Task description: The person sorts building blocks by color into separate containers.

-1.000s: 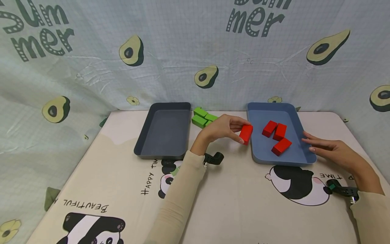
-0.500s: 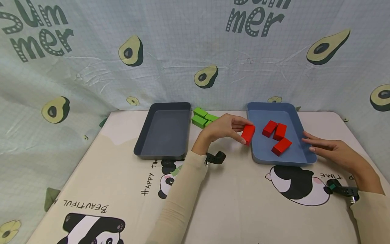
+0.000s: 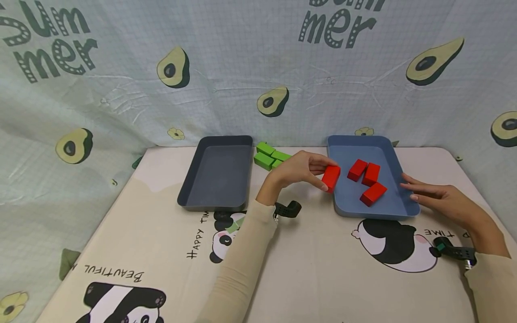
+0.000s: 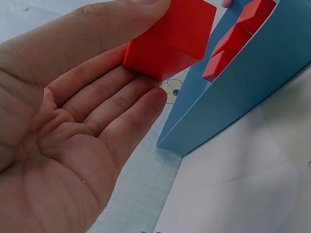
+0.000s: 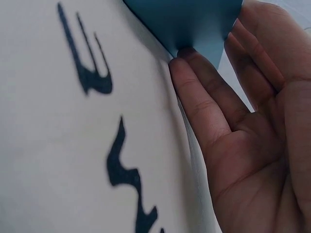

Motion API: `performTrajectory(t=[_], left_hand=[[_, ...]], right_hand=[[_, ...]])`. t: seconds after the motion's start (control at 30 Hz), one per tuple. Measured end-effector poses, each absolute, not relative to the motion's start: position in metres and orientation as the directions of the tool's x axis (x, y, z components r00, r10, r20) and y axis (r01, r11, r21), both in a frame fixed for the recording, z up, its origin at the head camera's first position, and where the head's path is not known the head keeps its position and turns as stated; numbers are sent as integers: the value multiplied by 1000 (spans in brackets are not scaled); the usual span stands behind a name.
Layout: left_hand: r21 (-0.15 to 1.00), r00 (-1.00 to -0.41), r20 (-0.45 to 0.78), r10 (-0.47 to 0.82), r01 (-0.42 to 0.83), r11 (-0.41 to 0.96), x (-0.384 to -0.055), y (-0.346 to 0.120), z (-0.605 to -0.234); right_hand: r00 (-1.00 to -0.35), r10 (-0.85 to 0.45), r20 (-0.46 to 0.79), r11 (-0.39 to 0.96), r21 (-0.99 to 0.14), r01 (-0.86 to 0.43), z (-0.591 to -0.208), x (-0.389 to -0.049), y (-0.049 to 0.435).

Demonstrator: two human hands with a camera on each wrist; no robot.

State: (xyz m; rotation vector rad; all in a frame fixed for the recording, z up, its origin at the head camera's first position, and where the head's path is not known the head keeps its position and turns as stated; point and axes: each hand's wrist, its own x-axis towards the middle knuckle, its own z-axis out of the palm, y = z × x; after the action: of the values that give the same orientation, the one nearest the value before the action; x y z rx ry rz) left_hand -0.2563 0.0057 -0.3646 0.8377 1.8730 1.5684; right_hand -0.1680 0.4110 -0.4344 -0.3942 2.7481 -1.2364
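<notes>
Between thumb and fingers, my left hand (image 3: pixel 296 171) holds a red block (image 3: pixel 331 178) beside the left rim of the blue tray (image 3: pixel 343 204). In the left wrist view the held block (image 4: pixel 175 39) is pinched with the thumb across it, close to the tray's outer wall (image 4: pixel 194 121). Three more red blocks (image 3: pixel 373 194) lie inside the blue tray. My right hand (image 3: pixel 448 202) is at the tray's right side, its fairly straight fingers against the wall. The right wrist view has fingertips (image 5: pixel 182 65) low at the blue wall (image 5: pixel 194 24).
A dark grey tray (image 3: pixel 218 175) stands on the left of the table (image 3: pixel 315 269). Several green blocks (image 3: pixel 264 160) sit between the two trays, partly hidden behind my left hand. A patterned cloth (image 3: pixel 226 67) hangs behind the table's back edge.
My left hand has shifted slightly right with the red block, bringing it to overlap the blue tray's left rim. My right hand and the blocks in the tray have stayed put.
</notes>
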Motion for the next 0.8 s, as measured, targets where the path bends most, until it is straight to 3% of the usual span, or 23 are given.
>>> performTrajectory(t=[0.8], left_hand=[[986,-646,-20,763,115,124,-256,16,-363]], right_hand=[[-959,-283,28,630,-749,-208,-434,-168,410]])
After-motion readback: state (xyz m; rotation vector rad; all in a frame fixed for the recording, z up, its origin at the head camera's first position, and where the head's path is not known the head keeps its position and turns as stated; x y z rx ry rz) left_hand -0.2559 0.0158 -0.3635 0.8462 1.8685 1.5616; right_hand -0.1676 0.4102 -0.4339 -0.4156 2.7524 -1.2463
